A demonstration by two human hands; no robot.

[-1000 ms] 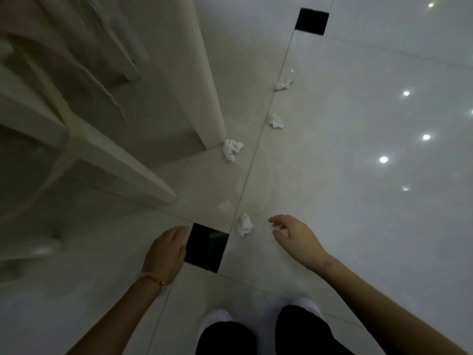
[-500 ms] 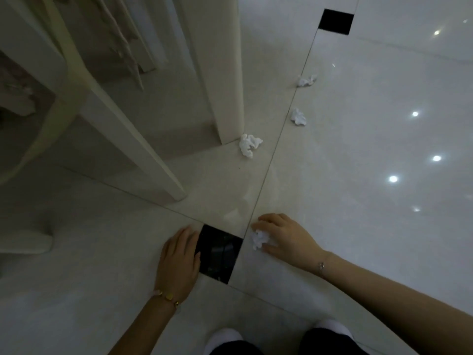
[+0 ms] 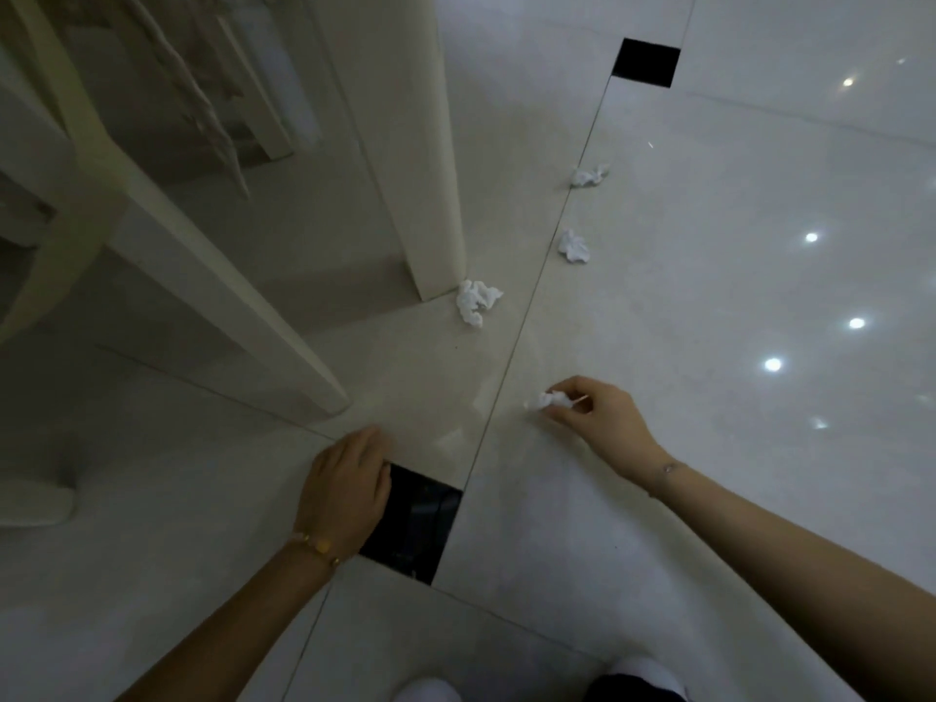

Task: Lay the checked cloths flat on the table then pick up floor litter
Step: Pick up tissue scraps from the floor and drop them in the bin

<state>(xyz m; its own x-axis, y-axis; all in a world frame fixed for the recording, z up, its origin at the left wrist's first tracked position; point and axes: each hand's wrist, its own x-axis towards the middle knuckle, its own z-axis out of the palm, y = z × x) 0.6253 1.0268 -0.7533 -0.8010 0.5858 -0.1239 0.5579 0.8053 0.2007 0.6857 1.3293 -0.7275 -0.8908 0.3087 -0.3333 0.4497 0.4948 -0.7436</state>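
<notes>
My right hand (image 3: 600,420) pinches a small crumpled white tissue (image 3: 549,399) between thumb and fingertips, just above the glossy floor. Three more crumpled tissues lie farther along the tile joint: one (image 3: 476,300) at the foot of a cream table leg, one (image 3: 574,246) beyond it, and one (image 3: 589,175) farthest away. My left hand (image 3: 344,486) lies flat on the floor with straight fingers, beside a black inset tile (image 3: 418,524). No checked cloths are in view.
A thick cream table leg (image 3: 410,144) stands upright ahead on the left. A slanted cream chair leg (image 3: 212,296) comes down to the floor near my left hand. A second black tile (image 3: 646,62) sits far ahead. My white shoes (image 3: 643,673) show at the bottom edge.
My right hand reached the nearest tissue, closed its fingers on it and lifted it forward off the floor. My left hand stayed flat on the floor by the black tile.
</notes>
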